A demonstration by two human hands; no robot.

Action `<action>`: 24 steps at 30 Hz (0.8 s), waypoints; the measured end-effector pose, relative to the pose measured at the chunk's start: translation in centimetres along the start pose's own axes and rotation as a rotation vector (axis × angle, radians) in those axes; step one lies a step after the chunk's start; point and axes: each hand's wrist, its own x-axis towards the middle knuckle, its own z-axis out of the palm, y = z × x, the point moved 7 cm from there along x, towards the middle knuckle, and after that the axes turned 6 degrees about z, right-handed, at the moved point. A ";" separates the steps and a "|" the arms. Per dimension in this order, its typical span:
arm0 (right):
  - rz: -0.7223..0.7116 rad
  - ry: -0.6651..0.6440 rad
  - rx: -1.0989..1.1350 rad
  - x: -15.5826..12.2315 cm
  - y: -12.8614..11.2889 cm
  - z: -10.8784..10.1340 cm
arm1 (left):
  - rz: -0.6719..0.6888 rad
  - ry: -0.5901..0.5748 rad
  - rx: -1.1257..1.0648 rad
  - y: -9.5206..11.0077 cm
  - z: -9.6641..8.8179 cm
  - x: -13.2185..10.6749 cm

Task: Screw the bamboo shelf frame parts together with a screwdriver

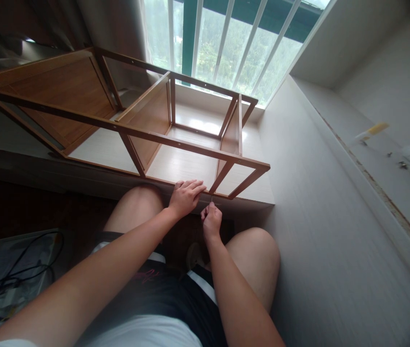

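Pale ledge (257, 190) under everything. Wooden frame (150, 115) stretches along it, inner panels set crosswise, near lower rail along the ledge's front edge. Black cable (9, 278) in loose loops at lower left, away from the frame. Left hand (187, 196): grip unclosed, fingers laid over that rail, not wrapped round. Right hand (211, 220): just below the rail, grip closed in a pinch. In that pinch: thin rod (211, 198), pointing up at the rail, by the upright near the frame's right end
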 end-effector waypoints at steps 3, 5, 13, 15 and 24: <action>0.168 -0.111 0.197 -0.1 0.9 0.7 | 0.001 0.002 -0.001 0.0 0.0 0.0; 0.239 -0.186 0.319 -0.4 1.0 1.2 | 0.001 0.000 -0.001 0.0 0.0 0.0; 0.330 -0.331 0.494 -1.0 0.0 1.7 | 0.005 -0.001 0.001 0.0 0.0 0.0; 0.293 -0.298 0.488 -1.0 0.0 1.6 | 0.007 0.003 0.004 0.0 0.0 0.0; 0.118 -0.074 0.290 -0.5 0.8 0.6 | 0.013 0.010 0.013 0.0 0.0 -0.1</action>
